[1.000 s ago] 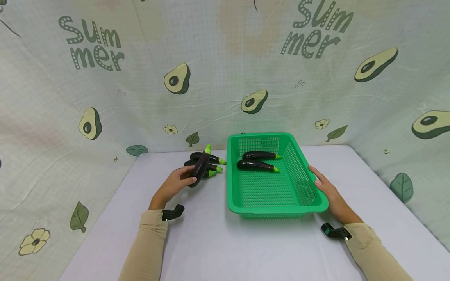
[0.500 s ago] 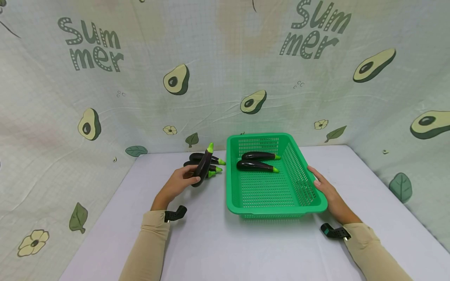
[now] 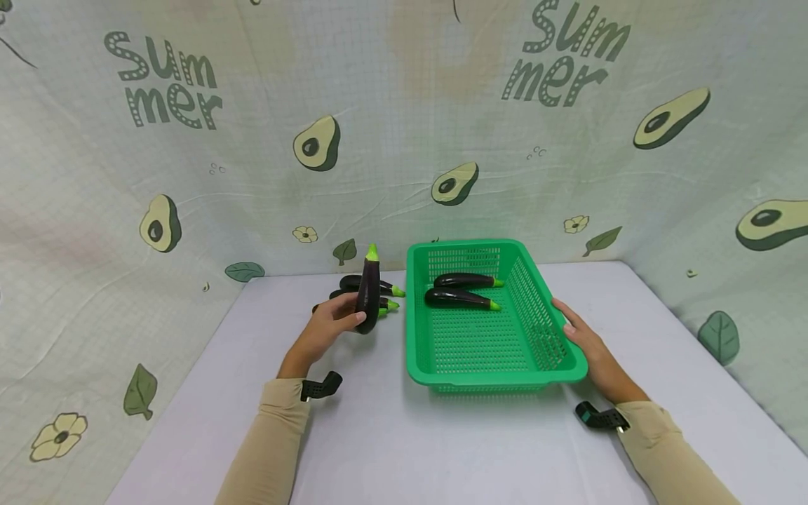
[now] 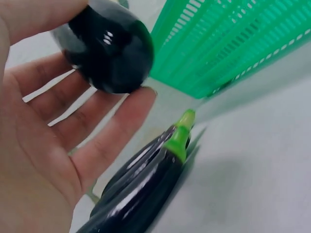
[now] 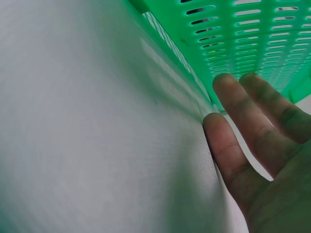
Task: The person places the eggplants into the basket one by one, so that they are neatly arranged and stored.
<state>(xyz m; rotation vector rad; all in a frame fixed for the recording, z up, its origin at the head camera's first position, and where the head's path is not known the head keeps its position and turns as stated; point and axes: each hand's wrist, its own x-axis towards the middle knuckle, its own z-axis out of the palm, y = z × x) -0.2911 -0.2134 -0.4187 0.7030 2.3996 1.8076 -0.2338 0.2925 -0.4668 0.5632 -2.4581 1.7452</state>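
The right hand (image 3: 596,359) lies with fingers extended against the green basket (image 3: 499,379). Slightly farther, the left hand (image 3: 320,328) grips an eggplant (image 3: 369,298) between thumb and fingers (stem up, lifted off the table (image 3: 379,435)), left of the basket. Behind it lie more eggplants (image 3: 351,282); two others (image 3: 459,298) rest towards the basket's rear.

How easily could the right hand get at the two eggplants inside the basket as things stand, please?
Likely yes: the right hand touches the basket at its right side, and the open top leaves both eggplants uncovered, though the rim stands between.
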